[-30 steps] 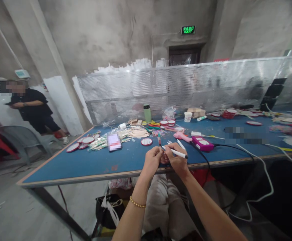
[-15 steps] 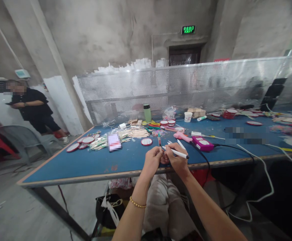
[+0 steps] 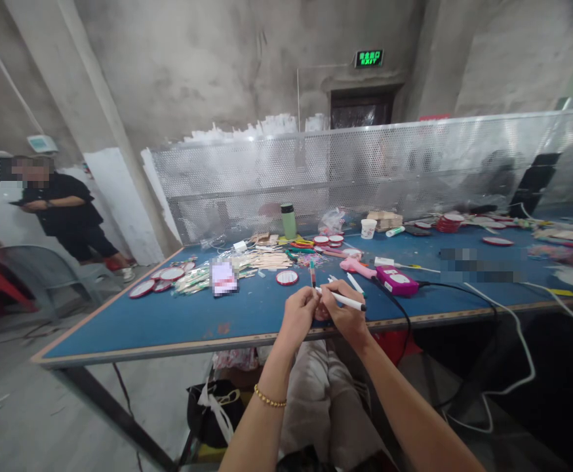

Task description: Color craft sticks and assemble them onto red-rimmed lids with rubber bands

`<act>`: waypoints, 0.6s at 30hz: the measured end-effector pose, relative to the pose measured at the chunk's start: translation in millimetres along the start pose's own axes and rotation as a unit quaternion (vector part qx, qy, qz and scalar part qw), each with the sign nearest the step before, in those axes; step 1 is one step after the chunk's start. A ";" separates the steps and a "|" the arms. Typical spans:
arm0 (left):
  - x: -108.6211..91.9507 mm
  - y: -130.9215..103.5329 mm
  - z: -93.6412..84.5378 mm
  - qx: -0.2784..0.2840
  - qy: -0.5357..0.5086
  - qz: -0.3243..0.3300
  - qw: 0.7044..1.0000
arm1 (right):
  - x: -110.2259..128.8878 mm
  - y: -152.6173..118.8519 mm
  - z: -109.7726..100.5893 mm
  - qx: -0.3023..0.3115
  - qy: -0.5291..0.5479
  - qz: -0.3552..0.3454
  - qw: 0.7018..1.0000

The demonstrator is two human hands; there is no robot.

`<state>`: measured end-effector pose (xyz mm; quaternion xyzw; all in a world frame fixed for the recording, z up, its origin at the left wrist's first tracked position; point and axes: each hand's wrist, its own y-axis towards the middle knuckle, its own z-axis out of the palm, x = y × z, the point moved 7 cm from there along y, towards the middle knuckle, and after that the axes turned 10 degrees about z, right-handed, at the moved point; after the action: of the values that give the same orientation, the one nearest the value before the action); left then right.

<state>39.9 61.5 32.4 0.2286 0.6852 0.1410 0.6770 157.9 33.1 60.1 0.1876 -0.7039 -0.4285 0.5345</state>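
Observation:
My left hand [image 3: 299, 312] is closed on a narrow stick [image 3: 313, 271] that stands up from the fingertips, with green and red bands on it. A white marker pen [image 3: 344, 300] with a black end is gripped in my right hand [image 3: 349, 317]. The pen's tip points left, close to the left fingertips and the lower part of the stick. Whether it touches the stick I cannot tell. Both hands are together above the table's front edge. More white pens [image 3: 355, 283] lie just beyond the right hand. A round red-rimmed disc [image 3: 287, 278] lies left of the stick.
On the blue table [image 3: 168, 328] are wooden sticks [image 3: 271, 258], a green bottle [image 3: 288, 221], a paper cup [image 3: 368, 229], a pink glue gun [image 3: 358, 265] and a purple box [image 3: 397, 280] with a cable. A perforated metal screen [image 3: 247, 177] runs behind. A person [image 3: 65, 203] stands far left.
The marker pen and my right hand have shifted slightly left and tilted a little, bringing the pen nearer the stick. My left hand stays about where it was.

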 end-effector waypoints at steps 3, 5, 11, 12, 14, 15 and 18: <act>-1.9 -0.3 -0.9 -0.002 0.013 0.009 1.000 | 0.2 0.1 0.6 0.003 0.001 0.000 1.000; -2.5 -0.6 -1.0 -0.002 0.014 0.011 1.000 | 0.0 0.2 1.1 0.004 -0.001 0.004 1.000; 1.9 -0.4 0.7 0.003 -0.010 -0.002 1.000 | 2.8 0.8 -0.6 -0.002 -0.007 0.004 1.000; 3.1 -0.3 1.3 0.005 -0.016 -0.004 1.000 | 3.3 1.0 -1.3 -0.006 -0.007 0.006 1.000; 5.4 -0.2 2.4 0.010 -0.031 -0.010 0.999 | 4.1 1.4 -2.9 -0.014 -0.004 0.008 1.000; 6.3 -0.2 2.8 0.012 -0.037 -0.013 0.999 | 4.3 1.6 -3.5 -0.017 -0.002 0.010 1.000; 6.9 -0.2 2.6 0.008 -0.037 -0.014 0.999 | 4.3 2.0 -4.1 -0.021 0.003 0.012 1.000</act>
<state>42.6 64.5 26.3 0.2297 0.6638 0.1172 0.7021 160.5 29.5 64.6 0.1692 -0.6952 -0.4365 0.5454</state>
